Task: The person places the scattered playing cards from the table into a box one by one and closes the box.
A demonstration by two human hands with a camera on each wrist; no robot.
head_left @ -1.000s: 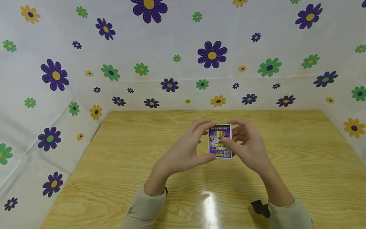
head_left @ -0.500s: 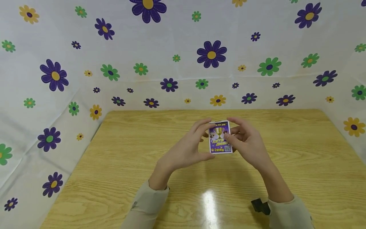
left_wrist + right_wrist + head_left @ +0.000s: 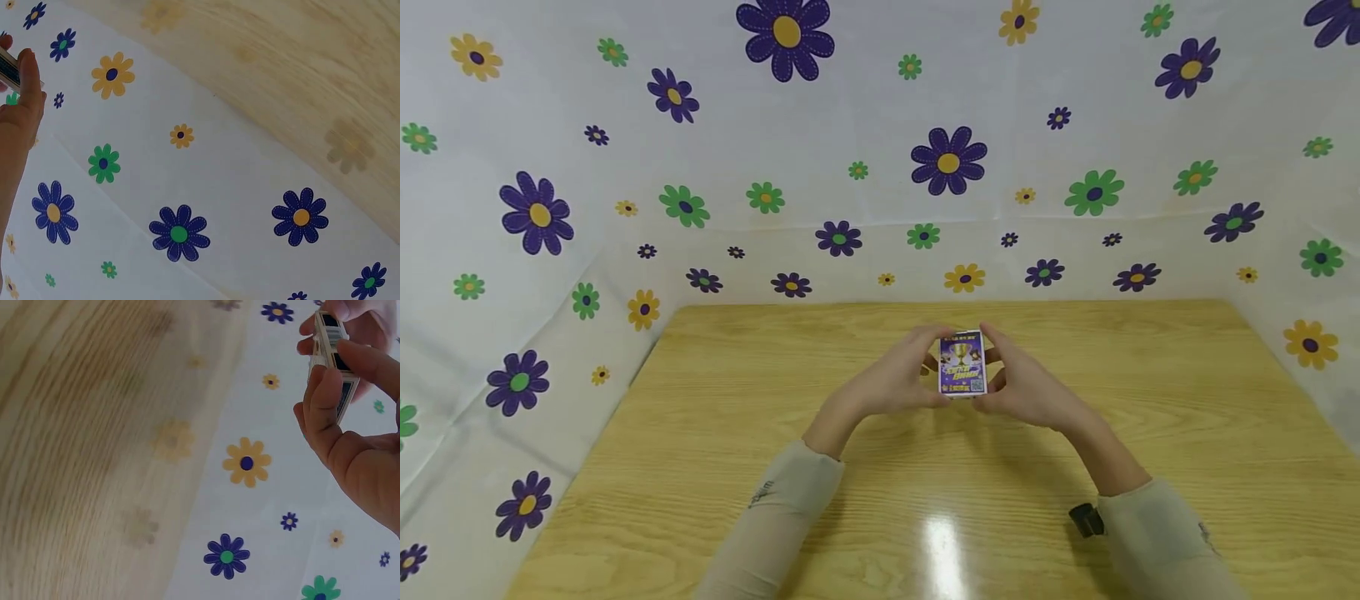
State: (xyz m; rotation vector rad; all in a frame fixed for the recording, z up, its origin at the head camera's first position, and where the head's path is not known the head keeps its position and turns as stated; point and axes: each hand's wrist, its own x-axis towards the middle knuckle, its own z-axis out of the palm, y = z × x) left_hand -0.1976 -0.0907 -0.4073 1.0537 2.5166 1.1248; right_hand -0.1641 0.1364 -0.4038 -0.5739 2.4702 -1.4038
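Observation:
A small purple card box (image 3: 962,365) with a gold trophy and a QR code on its face is held up between both hands in the head view. My left hand (image 3: 895,377) grips its left side, fingers at the far edge and thumb at the near one. On the other side my right hand (image 3: 1033,387) holds it the same way. Only a corner of the box (image 3: 9,72) shows at the left wrist view's edge. In the right wrist view the box (image 3: 345,397) shows narrow sides with dark and pale patches, and fingers of both hands touch it.
A wood-grain table (image 3: 737,467) spreads below the hands. White cloth (image 3: 850,108) printed with purple, green and orange flowers stands behind it and at both sides. A small black piece (image 3: 1086,520) sits at the right sleeve (image 3: 1157,533).
The right thumb has come off the face of the box to its near edge. The box has turned straighter and sits slightly lower and more left in view; the view itself has shifted a little.

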